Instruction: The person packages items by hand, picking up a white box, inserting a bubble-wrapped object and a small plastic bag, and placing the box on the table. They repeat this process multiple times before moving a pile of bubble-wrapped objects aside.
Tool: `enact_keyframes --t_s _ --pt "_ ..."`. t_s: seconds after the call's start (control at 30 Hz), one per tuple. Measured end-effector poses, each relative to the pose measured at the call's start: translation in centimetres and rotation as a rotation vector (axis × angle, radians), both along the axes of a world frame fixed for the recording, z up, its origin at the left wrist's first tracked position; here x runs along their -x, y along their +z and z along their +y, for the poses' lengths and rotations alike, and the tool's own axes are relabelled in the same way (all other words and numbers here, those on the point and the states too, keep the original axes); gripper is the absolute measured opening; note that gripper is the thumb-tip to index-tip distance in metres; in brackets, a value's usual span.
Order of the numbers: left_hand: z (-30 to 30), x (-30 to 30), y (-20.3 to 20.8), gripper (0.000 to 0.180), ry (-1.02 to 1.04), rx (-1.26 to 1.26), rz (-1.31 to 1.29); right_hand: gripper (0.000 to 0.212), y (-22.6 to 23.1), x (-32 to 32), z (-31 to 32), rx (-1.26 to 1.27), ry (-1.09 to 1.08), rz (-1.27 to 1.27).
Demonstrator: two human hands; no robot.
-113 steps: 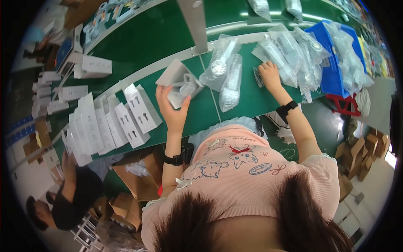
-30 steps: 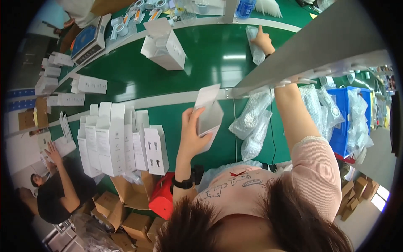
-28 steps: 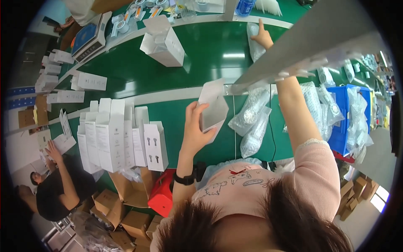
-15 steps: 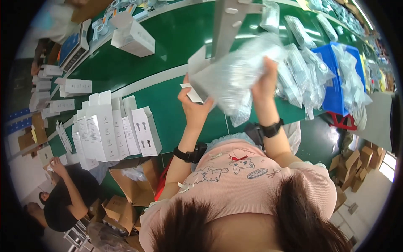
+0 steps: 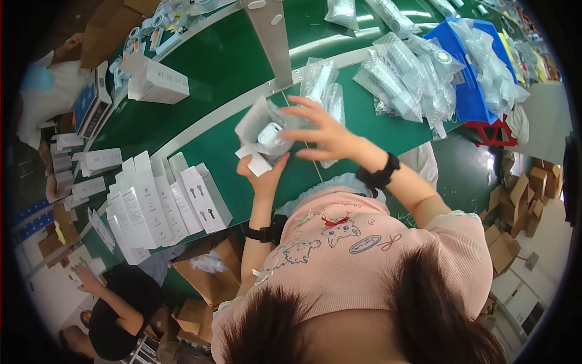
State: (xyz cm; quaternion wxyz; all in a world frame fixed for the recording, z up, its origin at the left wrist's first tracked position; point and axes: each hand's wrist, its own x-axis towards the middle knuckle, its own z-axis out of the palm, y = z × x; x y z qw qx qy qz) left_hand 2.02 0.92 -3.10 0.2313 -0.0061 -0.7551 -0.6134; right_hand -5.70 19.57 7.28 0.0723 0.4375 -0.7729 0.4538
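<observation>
At 11 o'clock of the pink top [image 5: 357,258], the white carton [image 5: 248,123], clasped in the half-curled left hand [image 5: 265,178], now contains the bagged device [image 5: 269,134] the right hand [image 5: 329,134] gripped 0.5 s ago, apparently mostly inserted. That hand, at the carton's 3 o'clock, spreads wide, seemingly empty.

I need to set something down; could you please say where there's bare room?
Green worktop lies bare between the right hand and the bubble-wrap pouches beside the blue bin; beyond the rail, more lies between the open white carton and metal post. Crowded: white boxes, blue bin.
</observation>
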Motion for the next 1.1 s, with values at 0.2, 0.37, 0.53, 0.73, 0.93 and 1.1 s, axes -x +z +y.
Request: enact_keyframes --t_s 0.2,0.37,0.53,0.73,0.93,1.1 --pt "-1.6 -0.9 1.0 0.087 0.127 0.385 -0.216 0.045 -7.0 -0.3 12.9 -1.077 -0.565 0.205" --pt "-1.5 -0.6 2.6 0.084 0.071 -0.27 -0.067 0.032 -10.5 0.0 19.4 -1.145 -0.538 0.354" --pt "-1.8 0.5 6.3 0.07 0.042 0.045 0.214 0.027 -6.6 0.6 16.5 -0.95 -0.402 0.272" --pt "-2.4 0.3 7.0 0.064 -0.03 0.248 0.285 0.028 2.3 -0.6 3.1 -0.073 -0.078 -0.429" --pt "-3.2 -0.5 6.5 0.048 0.014 0.298 0.143 0.032 2.6 -0.1 -2.4 -0.348 0.125 0.129" --pt "-2.3 -1.5 7.6 0.036 0.107 0.228 0.039 0.025 2.3 0.6 -2.3 -0.346 0.093 0.091"
